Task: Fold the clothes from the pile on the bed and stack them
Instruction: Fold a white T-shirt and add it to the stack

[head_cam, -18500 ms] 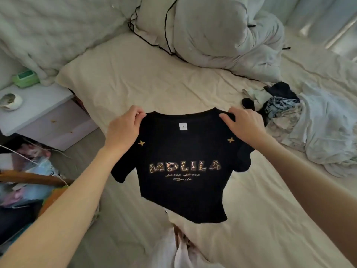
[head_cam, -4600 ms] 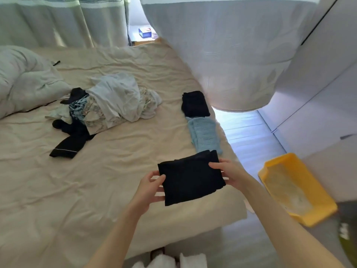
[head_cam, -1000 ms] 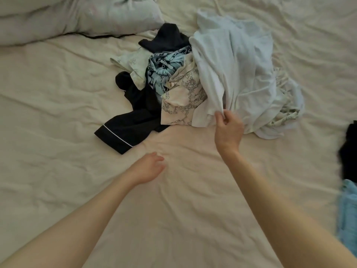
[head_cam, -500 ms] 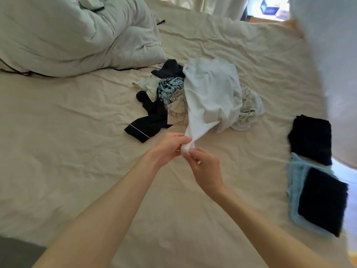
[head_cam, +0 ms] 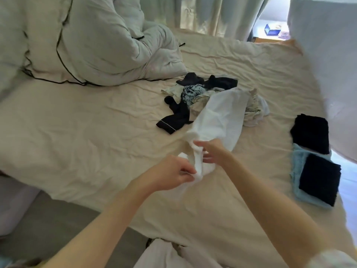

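While the white garment (head_cam: 218,120) trailed from the clothes pile (head_cam: 204,97) mid-bed toward the near edge, its long axis ran diagonally away from the person, far end resting on the pile. Both hands held its near end: the left hand (head_cam: 172,176) pinched shut on bunched fabric, nearer the bed's (head_cam: 81,136) near edge; the right hand (head_cam: 214,152), just beyond, had loosely curled fingers closed on a fold. Folded items lay stacked by the right edge

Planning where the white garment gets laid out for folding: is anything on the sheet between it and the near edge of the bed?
Nothing visible. The white garment is held by both hands; the bed sheet below them is bare.
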`<act>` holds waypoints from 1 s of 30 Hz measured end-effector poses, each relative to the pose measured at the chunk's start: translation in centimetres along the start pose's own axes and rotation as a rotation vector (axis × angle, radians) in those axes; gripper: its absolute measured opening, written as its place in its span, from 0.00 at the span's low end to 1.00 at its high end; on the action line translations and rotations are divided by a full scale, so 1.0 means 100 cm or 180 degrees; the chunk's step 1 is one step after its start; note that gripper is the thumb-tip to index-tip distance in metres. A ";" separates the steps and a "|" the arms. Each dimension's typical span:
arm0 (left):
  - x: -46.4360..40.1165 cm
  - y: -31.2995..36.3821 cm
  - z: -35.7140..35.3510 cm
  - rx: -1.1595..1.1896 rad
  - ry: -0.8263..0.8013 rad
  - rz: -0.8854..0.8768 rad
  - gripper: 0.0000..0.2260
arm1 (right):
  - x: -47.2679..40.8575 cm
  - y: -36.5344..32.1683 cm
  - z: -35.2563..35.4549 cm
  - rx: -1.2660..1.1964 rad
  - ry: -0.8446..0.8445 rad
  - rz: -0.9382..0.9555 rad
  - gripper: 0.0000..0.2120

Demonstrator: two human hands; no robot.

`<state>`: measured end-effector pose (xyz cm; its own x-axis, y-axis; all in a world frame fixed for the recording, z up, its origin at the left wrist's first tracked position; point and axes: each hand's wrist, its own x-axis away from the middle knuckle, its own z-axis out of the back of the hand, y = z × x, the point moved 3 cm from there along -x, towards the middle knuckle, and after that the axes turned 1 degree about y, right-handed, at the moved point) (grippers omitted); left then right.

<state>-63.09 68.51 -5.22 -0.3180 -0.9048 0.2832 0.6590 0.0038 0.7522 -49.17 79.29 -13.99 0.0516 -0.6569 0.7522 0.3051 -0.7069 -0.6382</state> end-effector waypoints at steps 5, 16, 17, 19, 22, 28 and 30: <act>0.056 -0.028 -0.015 -0.0183 -0.0282 0.0399 0.10 | 0.007 0.051 -0.039 -0.0062 0.0669 -0.0125 0.07; 0.092 -0.035 -0.029 0.0001 -0.0191 0.0434 0.11 | 0.040 0.068 -0.047 0.1625 0.0608 -0.0089 0.07; 0.093 -0.037 -0.033 -0.0012 -0.0283 0.0432 0.11 | 0.041 0.064 -0.045 0.1495 0.0607 0.0037 0.04; 0.094 -0.041 -0.036 0.0004 -0.0466 0.0398 0.11 | 0.047 0.050 -0.040 0.0943 0.0552 0.0382 0.05; 0.084 -0.048 -0.016 0.0240 -0.0113 0.0507 0.12 | 0.070 0.005 -0.036 0.0378 0.0154 0.0942 0.06; 0.061 -0.052 0.059 0.0129 0.1315 0.0484 0.26 | 0.122 -0.074 -0.020 -0.0919 -0.0767 0.1648 0.11; 0.056 -0.045 0.077 0.0165 0.1522 0.0301 0.31 | 0.142 -0.099 -0.013 -0.1225 -0.0893 0.1890 0.10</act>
<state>-73.12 66.71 -2.42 0.0982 -0.9936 0.0558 0.6312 0.1055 0.7684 -52.72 76.64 2.82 0.3591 -0.9005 0.2452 -0.1999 -0.3309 -0.9222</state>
